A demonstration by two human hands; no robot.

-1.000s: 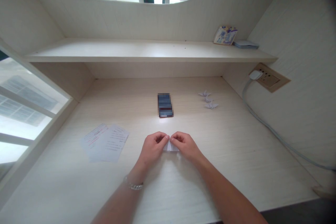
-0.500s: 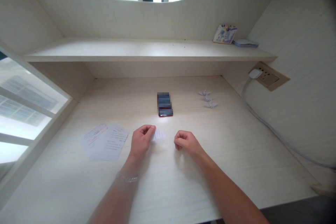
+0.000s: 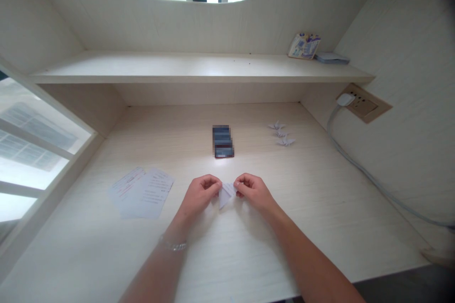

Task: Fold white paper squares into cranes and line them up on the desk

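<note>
A small folded piece of paper (image 3: 226,194), white with faint printed lines, is held up between my two hands over the desk. My left hand (image 3: 203,192) pinches its left upper corner between thumb and fingers. On the opposite side my right hand (image 3: 251,188) pinches the right corner the same way. The paper's lower end comes to a point. Beyond the hands lies a dark phone (image 3: 223,142), its screen blurred. Farther right stand three folded paper cranes (image 3: 280,133) in a close row.
Printed sheets of paper (image 3: 142,194) lie overlapping on the desk (image 3: 227,255) at left. Above the back runs a shelf (image 3: 177,64) with a patterned packet (image 3: 304,46) and a flat stack (image 3: 332,58). A white cable (image 3: 366,170) hangs from the wall socket (image 3: 369,106).
My left hand has moved right and slightly nearer with the folded paper, turning it. My right hand, which held nothing visible before, now grips the paper's other corner.
</note>
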